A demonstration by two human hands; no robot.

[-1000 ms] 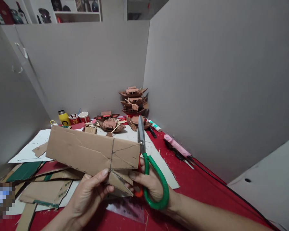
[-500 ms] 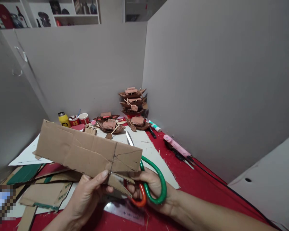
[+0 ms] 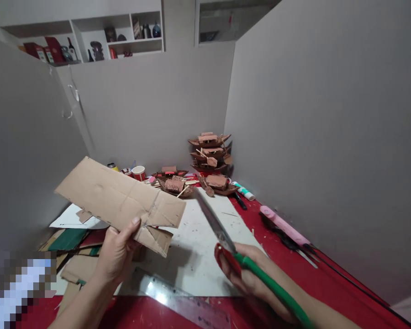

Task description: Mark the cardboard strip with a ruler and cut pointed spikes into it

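My left hand [image 3: 118, 249] grips a long piece of brown cardboard [image 3: 113, 194] by its lower edge, thumb on top. Pen lines and creases run across the cardboard, and a slit near its right end leaves a flap [image 3: 155, 240] bent downward. My right hand [image 3: 250, 276] is closed round a pair of scissors [image 3: 214, 219] with one green and one red handle. The scissor blades look closed and point up and away, to the right of the cardboard and apart from it.
A clear ruler [image 3: 178, 297] lies at the front of the white board [image 3: 205, 256] on the red table. Cardboard scraps [image 3: 75, 267] are piled at left. Several model boats [image 3: 210, 157] stand at the back. A pink corded tool [image 3: 284, 225] lies along the right wall.
The scissors have come away from the cardboard to the right, turning in my right hand. The cardboard has tilted, showing more of its face. The camera view has shifted.
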